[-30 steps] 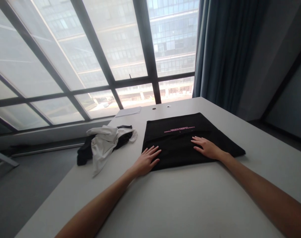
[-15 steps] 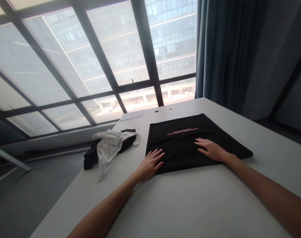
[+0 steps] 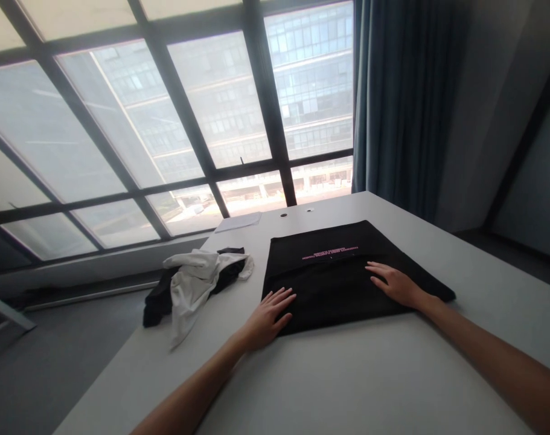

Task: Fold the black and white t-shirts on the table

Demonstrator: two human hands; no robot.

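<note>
A black cloth item [image 3: 320, 287], folded into a flat four-sided shape, lies on the white table [image 3: 347, 374]; it looks like a garment, and pink lettering runs upside down across its upper part. My left hand [image 3: 269, 317] rests flat at its near left corner, fingers spread. On the right side of the cloth lies my right hand [image 3: 395, 285], palm down with the fingers stretched out to the left. Neither hand grips anything. A low crease crosses the cloth between the hands.
Left of the black cloth, a crumpled white cloth [image 3: 191, 284] lies over a black one [image 3: 157, 300] at the table's left edge. A sheet of paper [image 3: 238, 222] is at the far edge, near two round holes. Windows and a blue curtain [image 3: 396, 109] stand behind.
The view has tilted up slightly, so everything sits lower in the picture. My right hand has slid slightly to the right on the cloth; my left hand stays at its corner.
</note>
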